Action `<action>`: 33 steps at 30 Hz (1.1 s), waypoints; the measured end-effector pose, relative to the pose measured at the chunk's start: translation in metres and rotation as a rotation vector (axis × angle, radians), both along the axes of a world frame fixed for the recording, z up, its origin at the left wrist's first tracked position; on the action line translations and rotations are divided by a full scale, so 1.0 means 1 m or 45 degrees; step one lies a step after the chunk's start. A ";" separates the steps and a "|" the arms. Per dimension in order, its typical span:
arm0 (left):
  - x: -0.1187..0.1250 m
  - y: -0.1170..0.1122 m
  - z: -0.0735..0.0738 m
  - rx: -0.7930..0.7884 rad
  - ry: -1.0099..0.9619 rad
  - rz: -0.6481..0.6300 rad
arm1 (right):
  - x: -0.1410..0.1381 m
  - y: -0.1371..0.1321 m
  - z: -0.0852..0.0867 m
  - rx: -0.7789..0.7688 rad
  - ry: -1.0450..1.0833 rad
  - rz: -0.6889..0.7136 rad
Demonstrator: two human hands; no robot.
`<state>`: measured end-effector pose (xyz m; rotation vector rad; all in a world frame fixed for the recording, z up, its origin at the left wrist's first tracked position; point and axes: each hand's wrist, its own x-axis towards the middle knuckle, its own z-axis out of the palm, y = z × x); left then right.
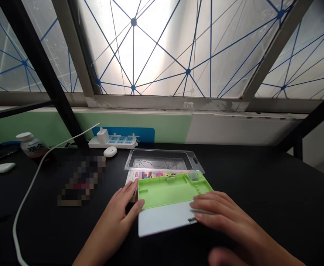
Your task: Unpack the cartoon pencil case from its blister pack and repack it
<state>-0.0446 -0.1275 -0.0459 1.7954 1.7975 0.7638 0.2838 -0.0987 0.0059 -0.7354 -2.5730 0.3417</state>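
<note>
So, on my head-camera feed the green plastic tray (170, 190) lies flat on the black table (275, 207), directly in front of the person, its long axis running sideways with a slight skew and a smooth white panel (162, 221) along its near edge. Both hands flank it, neither clearly nearer: the left hand (114, 218) sits at the tray's left end, its fingers (128, 190) against that edge, while the right hand (225, 218) comes in from the right, its fingers (206, 203) lying across the panel's right corner. I read both grips as wide, with the fingers spread and not closed around anything. A printed card (153, 174) appears tucked under the tray's far edge, and behind it lies a thin, glossy clear plastic shell (162, 159). Further back, I can make out a white power strip (113, 141), a white cable (37, 188) trailing across the table, and a capped bottle (31, 146).
</note>
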 end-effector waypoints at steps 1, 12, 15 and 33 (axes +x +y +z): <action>0.000 0.001 -0.001 0.020 0.015 -0.009 | 0.012 -0.001 -0.004 -0.066 -0.040 -0.029; -0.003 -0.004 -0.004 0.143 0.006 -0.011 | 0.054 0.028 -0.046 -0.238 -0.025 -0.530; -0.007 -0.010 -0.006 0.099 -0.115 -0.007 | 0.046 0.028 -0.044 -0.233 0.076 -0.618; 0.000 -0.009 0.000 0.036 -0.122 0.037 | 0.017 0.039 -0.033 -0.522 0.129 -0.696</action>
